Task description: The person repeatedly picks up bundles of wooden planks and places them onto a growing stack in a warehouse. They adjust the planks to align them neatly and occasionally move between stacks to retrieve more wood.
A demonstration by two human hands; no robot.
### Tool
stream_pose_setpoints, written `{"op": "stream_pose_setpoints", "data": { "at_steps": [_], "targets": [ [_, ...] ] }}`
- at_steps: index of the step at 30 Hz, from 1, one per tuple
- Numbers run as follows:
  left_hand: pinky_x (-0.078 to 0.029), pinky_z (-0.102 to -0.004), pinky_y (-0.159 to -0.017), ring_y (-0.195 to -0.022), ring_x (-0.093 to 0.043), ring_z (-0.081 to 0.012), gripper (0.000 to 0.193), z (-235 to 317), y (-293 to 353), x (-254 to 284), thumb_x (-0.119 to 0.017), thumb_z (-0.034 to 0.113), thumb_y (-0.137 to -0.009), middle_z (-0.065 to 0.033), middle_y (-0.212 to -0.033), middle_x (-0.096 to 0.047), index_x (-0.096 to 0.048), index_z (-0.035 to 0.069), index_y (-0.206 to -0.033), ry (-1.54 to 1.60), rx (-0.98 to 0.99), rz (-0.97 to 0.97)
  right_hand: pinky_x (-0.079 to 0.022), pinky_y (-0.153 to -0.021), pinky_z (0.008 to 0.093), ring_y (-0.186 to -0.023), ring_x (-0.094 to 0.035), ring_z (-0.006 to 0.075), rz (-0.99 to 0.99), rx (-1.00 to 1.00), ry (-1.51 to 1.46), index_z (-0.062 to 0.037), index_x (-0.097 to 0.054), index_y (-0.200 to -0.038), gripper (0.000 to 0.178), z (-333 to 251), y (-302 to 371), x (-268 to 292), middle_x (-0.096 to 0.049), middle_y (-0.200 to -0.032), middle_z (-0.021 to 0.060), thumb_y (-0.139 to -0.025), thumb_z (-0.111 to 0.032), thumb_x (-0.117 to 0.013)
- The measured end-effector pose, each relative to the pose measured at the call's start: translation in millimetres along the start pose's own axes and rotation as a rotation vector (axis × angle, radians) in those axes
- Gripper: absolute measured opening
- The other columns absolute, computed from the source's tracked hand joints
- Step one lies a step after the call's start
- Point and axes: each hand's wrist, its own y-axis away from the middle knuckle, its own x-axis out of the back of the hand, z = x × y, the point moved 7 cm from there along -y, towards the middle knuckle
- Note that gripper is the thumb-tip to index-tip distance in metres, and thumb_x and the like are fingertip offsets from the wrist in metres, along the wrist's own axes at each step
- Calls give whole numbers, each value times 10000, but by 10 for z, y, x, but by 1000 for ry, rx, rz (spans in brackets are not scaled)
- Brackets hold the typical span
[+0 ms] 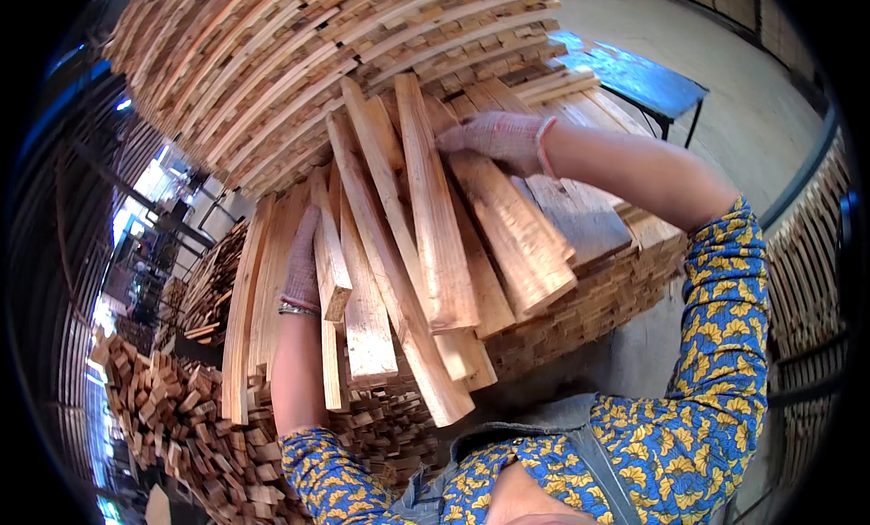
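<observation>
A loose bundle of pale wooden planks [435,226] lies fanned out in front of me, their near ends jutting toward my body. My left hand [302,258], in a knitted work glove, is closed along the left side of the bundle, against a narrow plank [331,253]; its fingertips are partly hidden. From the right, my gloved right hand [497,143] reaches over the bundle and grips it near the far ends. Its fingers curl beside a long upright-looking plank [433,208], above a wider plank [512,231]. Beneath lies a layer of flat boards [566,208].
A tall stack of layered timber [326,63] rises just beyond the planks. At the back right stands a blue-topped table [634,77]. A heap of short wood pieces [199,425] is at the lower left. More stacked wood [802,280] lines the right edge.
</observation>
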Motion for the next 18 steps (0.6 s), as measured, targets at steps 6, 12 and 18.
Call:
{"op": "stream_pose_setpoints", "data": {
  "at_steps": [6, 12, 18],
  "targets": [
    [-529, -354, -932, -1083, -621, -252, 652, -100, -121, -13, -602, 443, -908, -159, -1254, -588, -467, -5, -1363, 45, 23, 7, -535, -765, 281, -864, -636, 147, 108, 266, 321, -27, -615, -1179, 380, -332, 477, 796, -670, -999, 88, -879, -254, -666],
    [-488, -341, -957, -1116, -585, -237, 754, -208, -152, 342, -630, 512, -869, -144, -1291, -552, -447, 1, -1392, -86, 36, 139, -494, -907, 399, -1015, -631, 319, 517, 10, 1150, -68, -525, -1314, 565, -637, 1047, 1176, -652, -1121, 200, -843, -366, -617],
    [-495, -338, -946, -1110, -589, -232, 730, -213, -254, 225, -619, 497, -882, -135, -1289, -555, -443, 16, -1403, -95, 13, 67, -480, -936, 455, -1093, -608, 359, 631, -478, 1634, -111, -278, -1489, 750, -15, 1052, 1839, -597, -1169, 295, -857, -371, -587]
  ]
}}
